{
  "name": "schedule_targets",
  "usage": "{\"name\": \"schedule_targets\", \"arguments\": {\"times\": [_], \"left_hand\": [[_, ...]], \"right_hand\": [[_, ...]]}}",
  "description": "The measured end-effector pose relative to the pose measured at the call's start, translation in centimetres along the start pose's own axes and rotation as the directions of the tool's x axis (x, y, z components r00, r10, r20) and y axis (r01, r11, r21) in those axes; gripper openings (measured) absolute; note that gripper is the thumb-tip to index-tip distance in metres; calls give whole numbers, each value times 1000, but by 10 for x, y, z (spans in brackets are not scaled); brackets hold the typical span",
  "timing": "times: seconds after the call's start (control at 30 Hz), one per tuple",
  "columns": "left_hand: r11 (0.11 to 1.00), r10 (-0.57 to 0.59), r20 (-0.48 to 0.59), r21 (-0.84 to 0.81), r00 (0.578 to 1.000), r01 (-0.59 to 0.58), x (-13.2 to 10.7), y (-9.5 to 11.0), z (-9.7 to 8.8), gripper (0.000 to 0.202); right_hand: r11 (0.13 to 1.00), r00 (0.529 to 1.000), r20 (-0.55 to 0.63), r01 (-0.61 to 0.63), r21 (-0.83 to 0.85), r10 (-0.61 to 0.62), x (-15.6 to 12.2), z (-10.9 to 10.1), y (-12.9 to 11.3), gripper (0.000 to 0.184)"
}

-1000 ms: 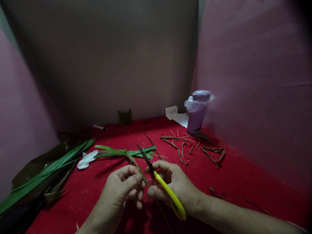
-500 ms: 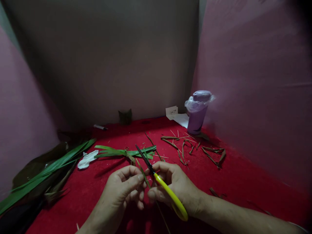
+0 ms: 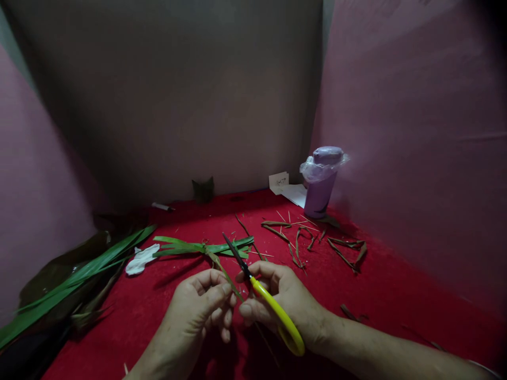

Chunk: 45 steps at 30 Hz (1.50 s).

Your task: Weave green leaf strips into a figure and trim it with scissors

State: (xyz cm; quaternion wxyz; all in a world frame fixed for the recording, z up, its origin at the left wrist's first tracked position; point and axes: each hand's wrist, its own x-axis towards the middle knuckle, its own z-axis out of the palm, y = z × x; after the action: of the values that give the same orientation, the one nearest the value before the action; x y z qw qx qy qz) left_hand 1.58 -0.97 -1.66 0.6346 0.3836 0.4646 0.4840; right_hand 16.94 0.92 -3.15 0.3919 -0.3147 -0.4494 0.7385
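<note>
Between the thumb and fingers of my left hand (image 3: 202,303) is pinched a thin green leaf strip (image 3: 238,293), whose lower end trails down toward the front. My right hand (image 3: 285,301) is closed round a pair of scissors (image 3: 273,303) with yellow handles and dark blades. The blades point up and to the left, and look shut. My right thumb lies close to the strip; whether it touches is unclear. Just beyond my hands, a bundle of cut green leaf strips (image 3: 182,247) lies on the red cloth (image 3: 150,311), with a brownish strip at its middle.
Long green leaves (image 3: 85,277) lie at the left beside a crumpled white tissue (image 3: 141,259). Curled dry strips (image 3: 352,253) and several toothpicks are scattered to the right. A purple tumbler (image 3: 320,192) stands at the back right near white papers (image 3: 293,194). Walls enclose the sides.
Both hands have stayed almost in place. The scissors have shifted very slightly, and the strip's upper end lies a little differently between my hands.
</note>
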Motion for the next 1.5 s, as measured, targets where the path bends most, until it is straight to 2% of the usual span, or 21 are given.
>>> {"name": "schedule_targets", "arguments": {"times": [0.17, 0.33, 0.7, 1.0, 1.1, 1.23, 1.3, 1.4, 1.5], "left_hand": [[1000, -2, -26, -11, 1000, 2, 0, 1, 1, 21], [1000, -4, -13, -17, 1000, 4, 1, -1, 1, 21], [999, -15, 19, -41, 1000, 16, 1, -1, 0, 20], [999, -20, 26, -34, 999, 21, 1, -1, -2, 18], [999, -8, 9, -38, 1000, 9, 1, 2, -1, 18], [998, 34, -29, -56, 999, -36, 1, 7, -1, 17], [996, 52, -40, -65, 998, -54, 0, 10, -1, 17], [995, 55, -61, -83, 997, -60, 0, 12, -2, 17], [994, 51, -78, -90, 996, -58, 1, 13, -3, 19]], "right_hand": [[999, 999, -50, -19, -50, 16, -2, 1, -7, 52], [994, 996, -86, -12, -110, 2, -2, 5, -9, 43], [991, 997, -55, 55, -119, -62, -2, 2, -6, 39], [994, 998, -28, 62, -94, -65, -1, 1, -2, 48], [989, 994, -5, 108, -105, -109, -2, 0, -1, 53], [943, 971, 82, 238, -232, -224, -9, -1, -5, 50], [906, 962, 121, 271, -324, -244, -13, -2, -9, 49], [839, 973, 133, 228, -495, -186, -16, -3, -15, 47], [715, 979, 81, 190, -673, -184, -17, -3, -17, 47]]}}
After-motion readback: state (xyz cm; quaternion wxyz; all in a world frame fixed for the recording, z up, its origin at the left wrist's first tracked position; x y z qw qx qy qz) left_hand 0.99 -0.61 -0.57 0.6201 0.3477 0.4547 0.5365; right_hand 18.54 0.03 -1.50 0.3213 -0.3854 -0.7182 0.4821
